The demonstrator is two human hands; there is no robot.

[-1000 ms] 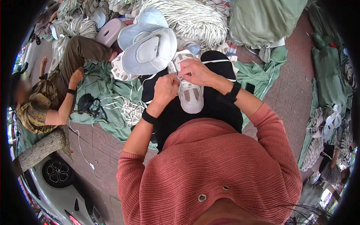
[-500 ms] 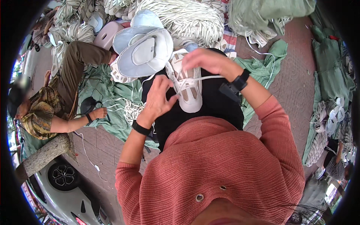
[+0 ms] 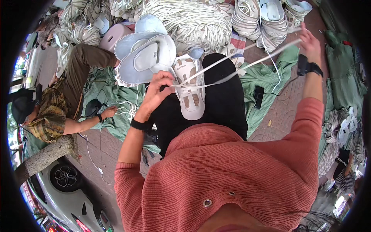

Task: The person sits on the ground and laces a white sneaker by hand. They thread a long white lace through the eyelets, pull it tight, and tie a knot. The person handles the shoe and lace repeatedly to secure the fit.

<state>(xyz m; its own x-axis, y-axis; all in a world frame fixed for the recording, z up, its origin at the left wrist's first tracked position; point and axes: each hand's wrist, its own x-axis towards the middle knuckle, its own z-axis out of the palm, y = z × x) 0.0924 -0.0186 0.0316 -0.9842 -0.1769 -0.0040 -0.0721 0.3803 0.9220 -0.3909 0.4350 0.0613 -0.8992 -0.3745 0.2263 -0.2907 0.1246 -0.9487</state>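
Note:
A white and beige shoe upper [image 3: 193, 107] lies on my black-clad lap, its rounded toe toward me. White shoelaces [image 3: 247, 67] run from its eyelets out to the far right, stretched nearly straight. The lace ends are pinched in my right hand [image 3: 310, 44], held well away from the shoe. At the shoe's left edge, my left hand [image 3: 157, 91] closes thumb and fingers on the lace beside the eyelets. Just beyond that hand, a nested stack of pale-blue-lined shoe uppers [image 3: 154, 58] leans by my left knee.
A large heap of white laces [image 3: 193, 21] lies ahead. More bundled uppers [image 3: 272, 29] stand at the back right. Green sheeting [image 3: 262, 77] covers paving, with a black phone-like device [image 3: 259, 96] on it. A co-worker [image 3: 54, 120] sits at the left, above a parked car [image 3: 65, 193].
My right hand has swung from above the shoe out to the far right, drawing the laces taut. My left hand has moved slightly up and closed on the lace.

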